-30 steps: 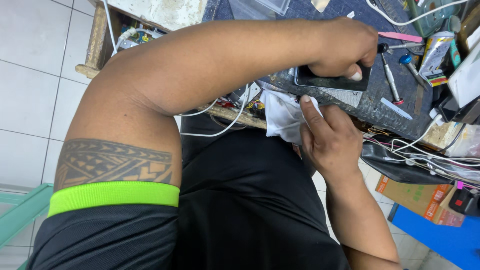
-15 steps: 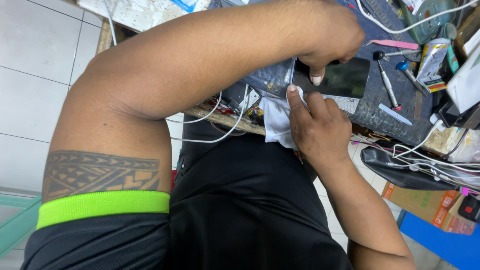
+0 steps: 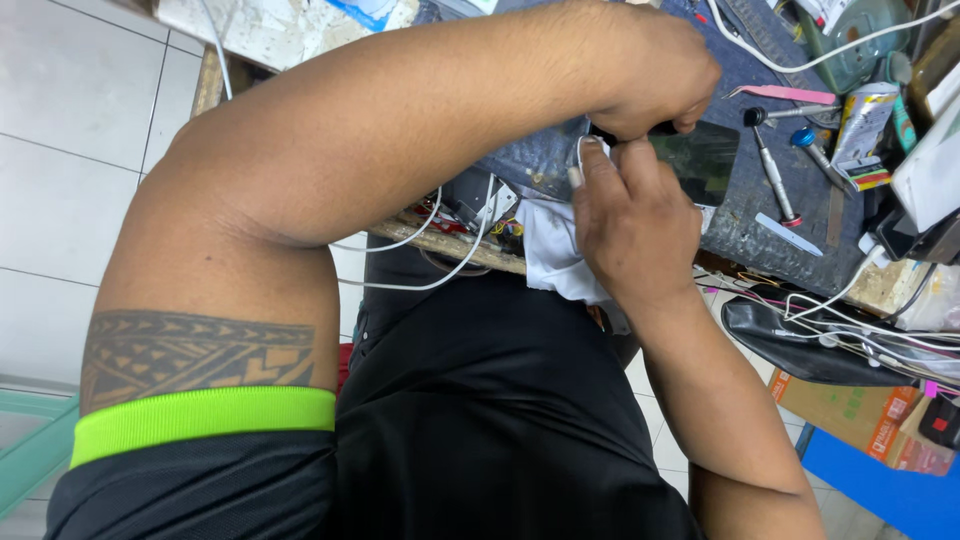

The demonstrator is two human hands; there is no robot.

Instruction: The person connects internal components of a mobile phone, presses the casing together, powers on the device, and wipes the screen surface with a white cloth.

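Left hand [image 3: 650, 70] grip on phone [image 3: 700, 160], white cloth [image 3: 555, 250] beneath right hand [image 3: 630, 225]

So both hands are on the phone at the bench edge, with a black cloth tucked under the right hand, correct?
Not quite: the cloth is white, not black, as the head view shows. The rest stands: the left hand grips the dark phone from above at the edge of the bench, and the right hand meets it from below, with the cloth tucked under it.

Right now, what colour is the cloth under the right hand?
White. The crumpled cloth under the right hand shows best in the head view.
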